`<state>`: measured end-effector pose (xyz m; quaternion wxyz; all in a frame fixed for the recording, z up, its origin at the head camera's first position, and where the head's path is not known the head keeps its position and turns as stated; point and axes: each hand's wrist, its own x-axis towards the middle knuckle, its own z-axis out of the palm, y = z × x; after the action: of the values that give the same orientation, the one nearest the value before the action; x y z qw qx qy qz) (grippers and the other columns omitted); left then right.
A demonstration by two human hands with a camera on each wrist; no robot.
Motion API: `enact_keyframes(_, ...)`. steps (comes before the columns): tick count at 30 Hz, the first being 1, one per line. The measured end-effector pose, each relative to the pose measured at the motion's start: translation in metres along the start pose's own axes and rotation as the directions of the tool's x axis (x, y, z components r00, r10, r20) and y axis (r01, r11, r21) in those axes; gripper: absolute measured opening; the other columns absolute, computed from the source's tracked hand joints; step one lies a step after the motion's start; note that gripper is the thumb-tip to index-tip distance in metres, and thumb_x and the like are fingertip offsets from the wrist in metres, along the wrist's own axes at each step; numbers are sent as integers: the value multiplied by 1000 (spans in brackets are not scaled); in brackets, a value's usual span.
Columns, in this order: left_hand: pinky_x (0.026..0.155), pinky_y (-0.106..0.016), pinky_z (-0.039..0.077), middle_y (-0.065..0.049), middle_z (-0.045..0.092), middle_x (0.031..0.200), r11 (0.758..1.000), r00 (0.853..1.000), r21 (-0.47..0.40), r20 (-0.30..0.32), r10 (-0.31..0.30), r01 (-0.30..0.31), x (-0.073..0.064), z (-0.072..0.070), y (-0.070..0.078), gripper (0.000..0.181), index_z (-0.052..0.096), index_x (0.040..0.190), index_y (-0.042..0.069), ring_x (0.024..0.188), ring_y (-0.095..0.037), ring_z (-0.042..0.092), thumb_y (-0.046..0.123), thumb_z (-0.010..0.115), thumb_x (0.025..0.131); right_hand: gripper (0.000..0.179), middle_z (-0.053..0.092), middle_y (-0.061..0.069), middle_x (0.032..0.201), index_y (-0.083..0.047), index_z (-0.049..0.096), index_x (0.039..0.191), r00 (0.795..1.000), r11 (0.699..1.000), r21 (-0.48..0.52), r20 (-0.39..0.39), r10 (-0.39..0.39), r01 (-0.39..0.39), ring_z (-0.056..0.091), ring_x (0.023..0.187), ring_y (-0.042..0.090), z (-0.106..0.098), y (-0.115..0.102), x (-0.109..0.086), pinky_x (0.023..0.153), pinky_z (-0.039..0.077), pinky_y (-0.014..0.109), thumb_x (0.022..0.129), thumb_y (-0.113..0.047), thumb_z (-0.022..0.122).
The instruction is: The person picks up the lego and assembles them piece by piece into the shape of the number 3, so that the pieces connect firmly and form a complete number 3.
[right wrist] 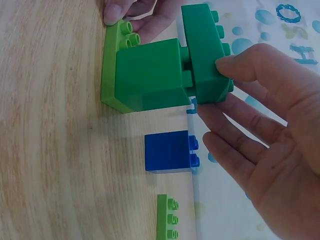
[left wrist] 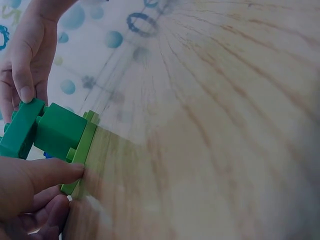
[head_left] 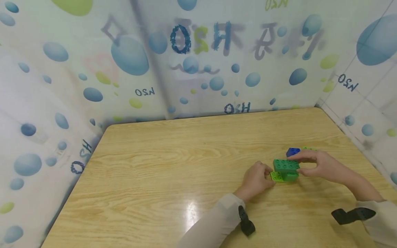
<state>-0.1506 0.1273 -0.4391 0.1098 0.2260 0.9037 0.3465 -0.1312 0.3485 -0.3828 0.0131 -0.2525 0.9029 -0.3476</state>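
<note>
Head | right hand point(head_left: 328, 167): fingers grip green brick point(head_left: 286, 168), studs up, long axis left-to-right | left hand point(head_left: 255, 179): fingers pinch lime plate point(head_left: 276, 177)

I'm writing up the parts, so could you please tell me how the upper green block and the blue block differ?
The upper green block is longer than the blue block. The right hand grips the upper green block above another green block, while the blue block stands directly on the table. Both have studs on top.
</note>
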Motion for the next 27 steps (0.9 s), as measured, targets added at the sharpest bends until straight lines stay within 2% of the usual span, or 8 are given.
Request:
enact_keyframes(9, 58, -14, 34, 10, 47, 81, 1000, 1000, 13, 4, -4, 4, -2, 0, 1, 35, 68, 106, 15, 69, -1, 42, 20, 78, 73, 35, 59, -8, 106, -10, 65, 112, 1000, 999, -13, -3, 30, -30, 49, 97, -6, 2, 0, -4, 74, 48, 23, 77, -8, 72)
enact_keyframes(19, 58, -14, 34, 10, 46, 80, 1000, 1000, 21, 1, 6, -6, -1, 0, 0, 34, 68, 105, 15, 69, 0, 42, 22, 78, 73, 38, 60, -9, 104, -11, 65, 111, 999, 999, -21, -22, -29, 28, 49, 97, -6, 4, 2, -6, 73, 47, 21, 75, -4, 74)
enact_keyframes(23, 59, -14, 35, 10, 47, 81, 1000, 1000, 6, 8, 4, -4, -1, -1, 0, 34, 68, 105, 14, 69, -1, 42, 21, 77, 74, 38, 60, -10, 105, -7, 65, 110, 998, 998, 19, -31, -63, 64, 50, 97, -6, 5, 4, -5, 75, 47, 17, 74, -1, 73)
enact_keyframes(27, 59, -14, 35, 9, 47, 81, 1000, 1000, 0, 10, 9, -9, -1, -1, 0, 34, 68, 106, 13, 69, -1, 42, 21, 77, 74, 38, 58, -13, 107, -4, 63, 110, 998, 995, 73, -37, -59, 62, 50, 98, -8, 8, 5, -4, 76, 44, 13, 73, 2, 73)
